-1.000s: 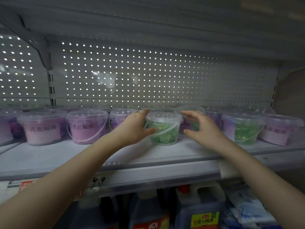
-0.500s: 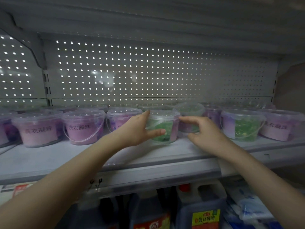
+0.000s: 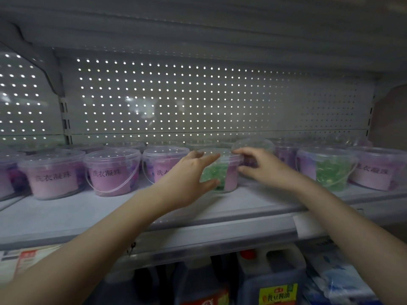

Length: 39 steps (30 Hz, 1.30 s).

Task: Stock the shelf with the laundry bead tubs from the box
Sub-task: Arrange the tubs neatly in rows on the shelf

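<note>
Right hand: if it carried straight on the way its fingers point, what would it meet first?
The green-bead tub. The right hand points left and a little inward, and its fingers seem to touch that tub's lid rim, though depth is hard to judge.
</note>
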Tool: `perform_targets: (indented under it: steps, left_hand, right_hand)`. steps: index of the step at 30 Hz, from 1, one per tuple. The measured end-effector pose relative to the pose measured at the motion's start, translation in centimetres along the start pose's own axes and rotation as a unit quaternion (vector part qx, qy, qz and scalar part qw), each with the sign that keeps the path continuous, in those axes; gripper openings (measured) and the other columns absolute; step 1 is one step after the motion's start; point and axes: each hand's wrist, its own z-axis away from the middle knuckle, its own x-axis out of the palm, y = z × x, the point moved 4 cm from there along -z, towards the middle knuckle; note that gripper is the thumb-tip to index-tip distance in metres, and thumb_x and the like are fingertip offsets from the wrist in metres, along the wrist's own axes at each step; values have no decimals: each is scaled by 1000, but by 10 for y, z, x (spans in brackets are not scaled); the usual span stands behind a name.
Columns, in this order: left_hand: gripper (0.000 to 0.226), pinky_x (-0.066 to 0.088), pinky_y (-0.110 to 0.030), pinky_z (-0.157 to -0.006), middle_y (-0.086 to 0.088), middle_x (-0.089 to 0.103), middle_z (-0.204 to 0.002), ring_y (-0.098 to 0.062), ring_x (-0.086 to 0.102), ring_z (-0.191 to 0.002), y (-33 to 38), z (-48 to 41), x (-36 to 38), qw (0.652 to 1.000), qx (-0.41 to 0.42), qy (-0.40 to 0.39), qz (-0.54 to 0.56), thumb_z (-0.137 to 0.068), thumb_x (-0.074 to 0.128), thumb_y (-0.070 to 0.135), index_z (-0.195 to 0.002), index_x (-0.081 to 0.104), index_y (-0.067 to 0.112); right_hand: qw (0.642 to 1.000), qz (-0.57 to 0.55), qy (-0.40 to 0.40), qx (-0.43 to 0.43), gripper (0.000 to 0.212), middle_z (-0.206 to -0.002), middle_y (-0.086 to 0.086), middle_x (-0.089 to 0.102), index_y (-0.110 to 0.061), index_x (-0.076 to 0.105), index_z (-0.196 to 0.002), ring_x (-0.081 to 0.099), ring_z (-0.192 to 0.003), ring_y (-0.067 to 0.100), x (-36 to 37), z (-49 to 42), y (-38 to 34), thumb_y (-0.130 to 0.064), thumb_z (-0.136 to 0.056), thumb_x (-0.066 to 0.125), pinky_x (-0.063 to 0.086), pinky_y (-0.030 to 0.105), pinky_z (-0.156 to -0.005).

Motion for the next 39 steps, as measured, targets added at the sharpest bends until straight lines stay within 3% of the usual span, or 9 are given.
perform_targets:
  steps: [5, 8, 13, 17, 22, 31, 33, 36, 39]
  left_hand:
    - [66, 19, -29, -114, -8, 13, -158, -19, 19, -145, -9, -6, -6, 999, 4, -45, -25, -92, 55, 37, -149, 23, 26]
    - [65, 19, -33, -115, -5, -2, -159, -22, 17, -145, -22, -7, -15, 996, -15, -43, -70, -93, 52, 39, -149, 23, 24]
    - [65, 15, -40, -115, -8, 15, -158, -27, 23, -143, -47, 1, -22, 983, -75, -26, -167, -94, 44, 44, -149, 18, 23]
    - [60, 26, -38, -108, -9, 36, -148, -31, 38, -131, -50, 4, -21, 984, -83, -17, -154, -93, 47, 38, -147, 25, 22]
    - [58, 27, -37, -106, -9, 38, -145, -32, 39, -128, -55, 4, -22, 989, -79, -22, -123, -93, 49, 34, -146, 27, 22]
    - [51, 32, -44, -103, -10, 45, -136, -35, 47, -120, -56, 5, -27, 993, -71, -11, -96, -91, 53, 28, -139, 37, 19]
    - [52, 31, -43, -104, -11, 42, -138, -36, 45, -121, -55, 6, -27, 993, -72, -17, -91, -92, 52, 27, -140, 36, 19]
    - [55, 29, -44, -107, -10, 39, -141, -35, 42, -124, -55, 9, -27, 993, -66, -23, -96, -92, 51, 31, -142, 32, 21]
    - [58, 28, -40, -108, -8, 36, -143, -32, 39, -127, -56, 14, -28, 993, -46, -13, -108, -92, 51, 35, -144, 28, 23]
  right_hand:
    - [992, 102, 63, -33, 38, -98, -7, 47, -26, 60, -123, 46, -99, 9, -8, 6, -12, -29, -85, 67, 32, 23, -82]
    - [989, 122, 80, -35, 33, -102, -5, 48, -26, 66, -104, 49, -103, 13, -7, 0, -27, -40, -76, 74, 39, 30, -86]
    - [985, 156, 78, 5, 35, -113, -3, 62, -26, 64, -98, 53, -110, 21, 4, -12, -46, -48, -73, 74, 42, 33, -84]
    - [975, 203, 93, 22, 45, -114, 0, 65, -24, 64, -103, 56, -109, 26, 10, -22, -56, -55, -71, 73, 46, 35, -84]
    - [960, 263, 95, 3, 49, -104, 7, 67, -17, 64, -99, 60, -99, 30, 25, -39, -64, -58, -72, 69, 41, 33, -70]
    - [953, 287, 97, 23, 47, -107, 10, 66, -17, 64, -99, 57, -107, 29, 34, -43, -72, -58, -76, 67, 44, 34, -75]
    - [968, 237, 77, 30, 50, -114, 6, 65, -21, 65, -105, 56, -111, 27, 28, -41, -65, -58, -72, 70, 48, 35, -84]
    - [991, 134, 16, 10, 64, -134, -2, 53, -24, 56, -126, 47, -126, 18, 19, -30, -56, -47, -70, 77, 40, 34, -103]
    - [995, 97, 11, 2, 69, -137, -5, 48, -25, 51, -132, 42, -129, 13, 6, -17, -44, -37, -70, 80, 34, 28, -106]
